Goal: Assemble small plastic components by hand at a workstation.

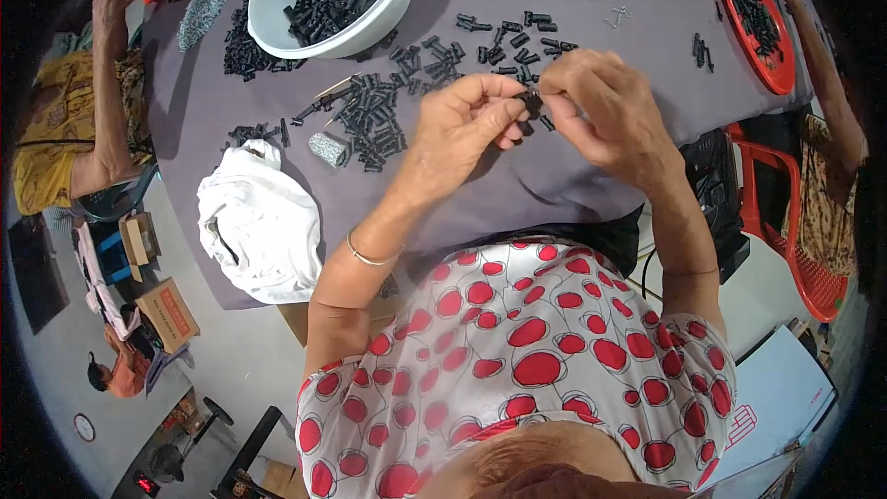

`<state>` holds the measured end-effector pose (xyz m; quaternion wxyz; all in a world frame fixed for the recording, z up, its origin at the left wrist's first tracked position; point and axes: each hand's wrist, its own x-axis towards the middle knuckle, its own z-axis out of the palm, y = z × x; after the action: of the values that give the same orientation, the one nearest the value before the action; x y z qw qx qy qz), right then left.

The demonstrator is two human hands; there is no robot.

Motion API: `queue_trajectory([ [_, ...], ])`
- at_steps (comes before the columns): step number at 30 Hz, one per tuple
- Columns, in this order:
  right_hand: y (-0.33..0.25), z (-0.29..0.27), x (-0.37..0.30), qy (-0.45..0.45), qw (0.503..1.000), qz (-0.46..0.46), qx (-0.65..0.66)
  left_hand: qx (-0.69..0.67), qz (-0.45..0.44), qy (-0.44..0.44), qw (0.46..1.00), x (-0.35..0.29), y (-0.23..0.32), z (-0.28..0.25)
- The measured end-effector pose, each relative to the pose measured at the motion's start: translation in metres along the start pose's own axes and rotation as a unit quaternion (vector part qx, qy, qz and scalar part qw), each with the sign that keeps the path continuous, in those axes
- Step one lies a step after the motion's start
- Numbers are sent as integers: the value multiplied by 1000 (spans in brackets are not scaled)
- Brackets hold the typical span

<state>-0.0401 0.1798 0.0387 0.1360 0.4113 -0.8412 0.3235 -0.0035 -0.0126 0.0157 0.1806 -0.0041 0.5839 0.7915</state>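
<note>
left grip [462, 127]: pinches a small black plastic part [530, 104], we think to steady it.
right grip [608, 113]: fingertips bunched beside it; we cannot tell what they hold.

Table with grey-purple tablecloth [573, 0]. On it: white plastic basin [393, 17], far side; black parts heap [245, 54] just beside it, left. Loose black plastic parts [371, 115] spread mid-table, thin pale stick [334, 88] among them. Silvery bits heap [201, 15] far left; silvery clump [328, 150] nearer, beside crumpled white fabric [257, 217]. Right: red oval tray [782, 79], scattered silvery pieces [617, 17] farther in.
</note>
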Motion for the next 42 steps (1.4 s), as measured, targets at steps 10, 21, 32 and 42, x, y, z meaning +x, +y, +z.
queue_trajectory([
  [10,-3,3,-2,-13,995,49,85,7,24,14,1000,0,-6,0],
  [21,-16,2,1,-14,996,72,49,31,35,25,999,-3,-1,3],
  [32,-16,0,-13,98,988,115,17,-180,-58,-11,982,2,0,-7],
  [42,-21,35,-45,41,977,166,-130,-134,-45,34,989,3,4,-5],
])
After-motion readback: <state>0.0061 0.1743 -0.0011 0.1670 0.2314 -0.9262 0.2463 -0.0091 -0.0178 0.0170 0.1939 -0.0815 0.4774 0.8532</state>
